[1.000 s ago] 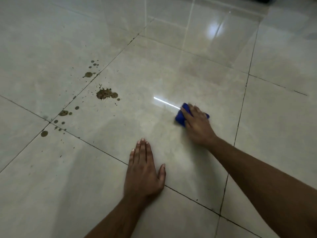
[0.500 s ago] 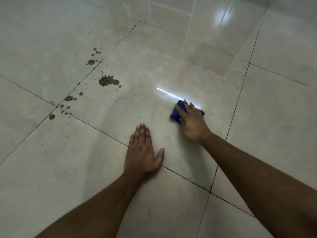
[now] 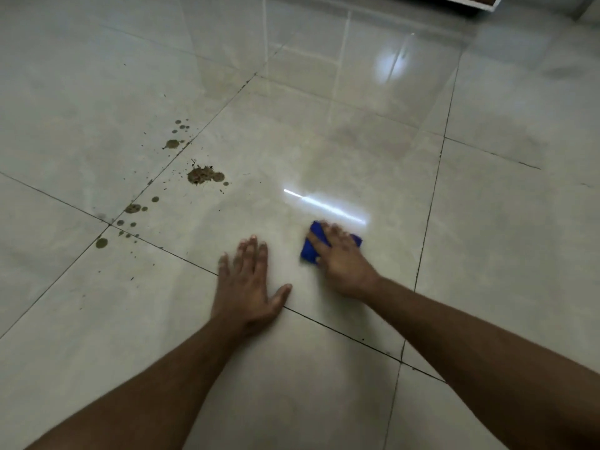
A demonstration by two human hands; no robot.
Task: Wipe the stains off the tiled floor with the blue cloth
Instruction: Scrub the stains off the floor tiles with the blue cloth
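A folded blue cloth (image 3: 311,247) lies on the glossy beige tiled floor (image 3: 324,151), pressed flat under my right hand (image 3: 341,259), whose fingers cover most of it. My left hand (image 3: 248,284) rests palm down on the tile just left of the cloth, fingers spread, holding nothing. Brown stains sit well to the left: a large splat (image 3: 199,175), a round blot (image 3: 172,144) farther back, a smear (image 3: 133,208) on the grout line and a drop (image 3: 101,242) nearest me, with several small specks around them. Both hands look a little blurred.
Dark grout lines (image 3: 428,219) cross the floor around the central tile. A bright light streak (image 3: 324,206) reflects just behind the cloth. The base of some white furniture (image 3: 467,1) shows at the top right edge.
My right hand has slid the cloth leftward and nearer to my left hand. My left hand stays planted on the tile. The view has shifted, showing more of both forearms.
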